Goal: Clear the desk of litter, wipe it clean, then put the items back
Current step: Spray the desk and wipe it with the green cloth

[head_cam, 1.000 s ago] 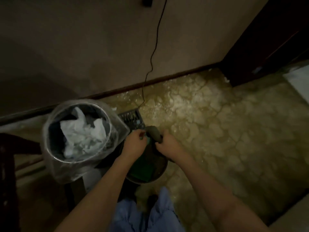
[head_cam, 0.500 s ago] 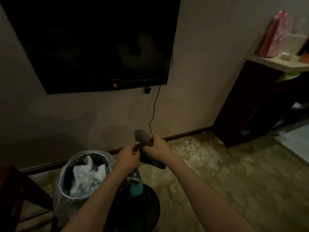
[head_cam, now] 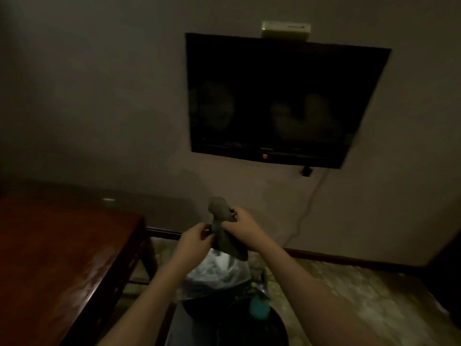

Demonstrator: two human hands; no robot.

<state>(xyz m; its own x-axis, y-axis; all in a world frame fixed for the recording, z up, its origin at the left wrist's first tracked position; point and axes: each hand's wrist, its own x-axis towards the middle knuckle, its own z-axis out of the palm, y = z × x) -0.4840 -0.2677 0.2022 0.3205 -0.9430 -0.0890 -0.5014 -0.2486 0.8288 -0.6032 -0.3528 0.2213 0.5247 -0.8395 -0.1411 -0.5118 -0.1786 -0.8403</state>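
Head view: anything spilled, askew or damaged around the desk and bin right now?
Nothing stands out. Both hands, left hand and right hand, grip a twisted grey cloth above the lined trash bin. The desk shows only bare wood. The dim light hides fine detail.

A single head-worn camera is looking forward and slightly down toward the wall and its television. It is sitting close above the person's outstretched forearms, beside the desk's right edge.
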